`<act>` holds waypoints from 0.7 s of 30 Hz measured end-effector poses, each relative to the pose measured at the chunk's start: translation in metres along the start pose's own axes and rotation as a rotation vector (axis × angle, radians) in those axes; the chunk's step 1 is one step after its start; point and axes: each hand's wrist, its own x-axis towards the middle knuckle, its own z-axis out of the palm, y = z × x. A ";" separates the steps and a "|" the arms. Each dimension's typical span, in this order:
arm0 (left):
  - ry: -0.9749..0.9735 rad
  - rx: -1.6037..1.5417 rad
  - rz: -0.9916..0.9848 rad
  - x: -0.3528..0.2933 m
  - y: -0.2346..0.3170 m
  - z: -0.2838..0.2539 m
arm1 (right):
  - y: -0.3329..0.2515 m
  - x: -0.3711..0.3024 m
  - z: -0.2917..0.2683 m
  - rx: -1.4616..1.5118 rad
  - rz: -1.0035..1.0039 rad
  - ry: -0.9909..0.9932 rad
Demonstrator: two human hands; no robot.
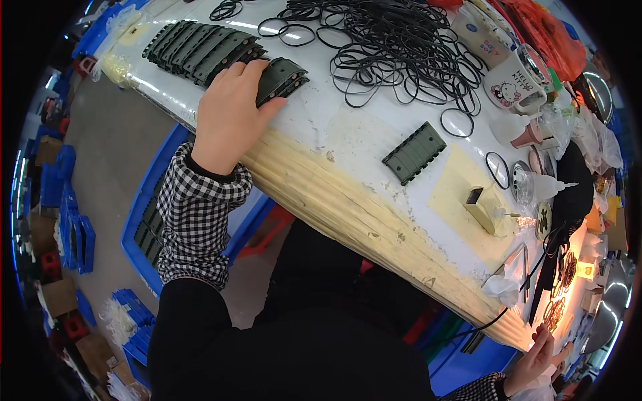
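Observation:
My left hand [231, 110] reaches to the right end of a row of dark green ribbed plastic plates [194, 50]. Its fingers and thumb close round the end green plate [281, 77], partly hiding it. Another green plate [414, 152] lies alone, tilted, on the white tabletop. At the lower right, my right hand [535, 361] is by the lamp-lit table edge, fingertips pinched together. Just beyond them lie black rubber rings [554, 313] tinted orange by the light; what the fingertips hold is too small to make out.
A tangled heap of black rubber rings [394, 50] covers the far middle of the table. A yellowish block [488, 210], a squeeze bottle [542, 188] and a white mug [511, 83] stand on the right. Below the table edge, a blue crate [130, 237] holds more green plates.

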 end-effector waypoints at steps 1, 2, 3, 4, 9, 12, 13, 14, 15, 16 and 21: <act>-0.004 -0.026 0.010 0.000 -0.001 -0.001 | 0.002 -0.001 0.000 -0.003 0.003 -0.002; -0.010 -0.043 -0.009 0.001 -0.001 -0.001 | 0.004 -0.001 0.000 0.005 0.006 0.001; -0.020 -0.058 -0.030 0.002 0.000 -0.004 | 0.005 -0.001 0.000 0.015 0.010 0.001; -0.029 -0.072 -0.051 0.003 0.000 -0.005 | 0.006 0.000 0.000 0.025 0.014 0.000; -0.113 -0.109 -0.046 0.009 -0.003 -0.007 | 0.011 0.001 0.003 0.052 0.019 -0.002; -0.095 -0.110 -0.016 0.004 -0.001 -0.004 | 0.012 -0.002 0.004 0.058 0.022 0.000; -0.088 -0.122 -0.004 0.003 -0.001 -0.003 | 0.013 -0.002 0.004 0.060 0.022 -0.001; -0.092 -0.136 -0.017 0.004 -0.001 -0.004 | 0.014 -0.003 0.004 0.071 0.026 0.000; -0.096 -0.152 -0.031 0.005 -0.001 -0.003 | 0.014 -0.003 0.004 0.082 0.030 -0.001; -0.101 -0.167 -0.045 0.006 -0.001 -0.003 | 0.013 -0.004 0.004 0.092 0.034 -0.002; -0.177 -0.282 -0.119 0.015 -0.010 -0.006 | 0.014 -0.006 0.003 0.069 0.037 0.006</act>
